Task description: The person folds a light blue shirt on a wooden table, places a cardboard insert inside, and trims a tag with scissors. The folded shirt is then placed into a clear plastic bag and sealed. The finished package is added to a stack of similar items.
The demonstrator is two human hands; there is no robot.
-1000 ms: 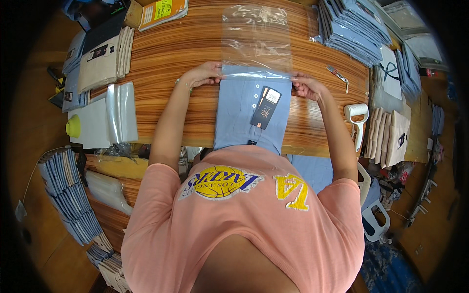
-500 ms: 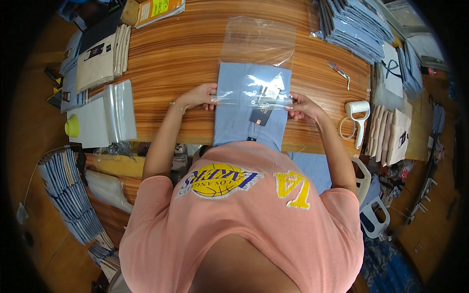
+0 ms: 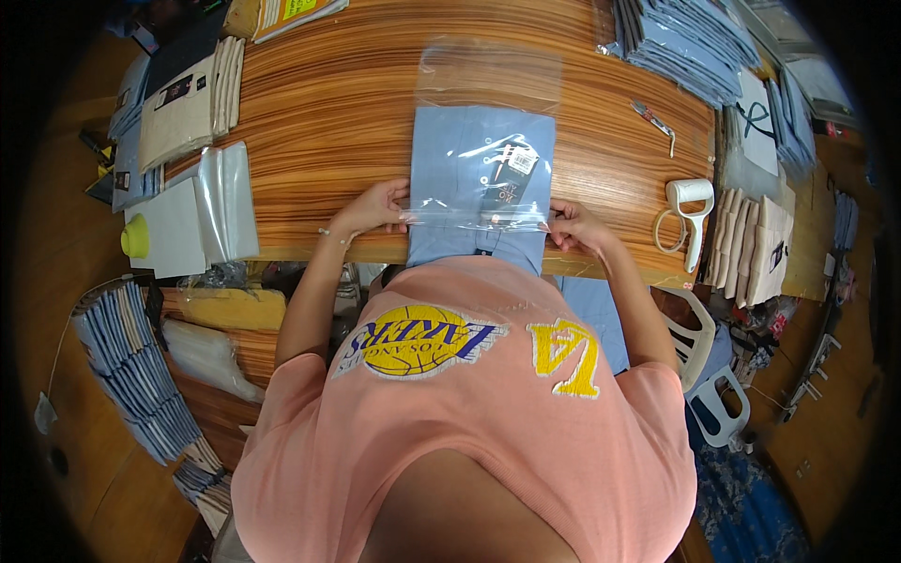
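A folded light-blue shirt (image 3: 441, 150) with buttons and a dark hang tag (image 3: 507, 188) lies on the table in front of me. Over its far part sits a clear plastic bag (image 3: 488, 75), its far end flat and unfilled beyond the shirt. My left hand (image 3: 383, 205) pinches the left corner of the bag's near edge. At the right corner, my right hand (image 3: 572, 227) grips the same edge between thumb and fingers. The shirt's near end sticks out of the bag and reaches my body.
Stacked blue shirts (image 3: 676, 47) stand at the far right, near a small cutter (image 3: 652, 127), a lint roller (image 3: 693, 216) and a tape ring (image 3: 668, 233). Beige folded garments (image 3: 183, 108) and clear bags (image 3: 225, 202) lie left. Below the table's left edge hang more folded garments (image 3: 136, 366).
Both hands have drawn the bag's near edge toward me, so it covers more of the shirt, including most of the hang tag.
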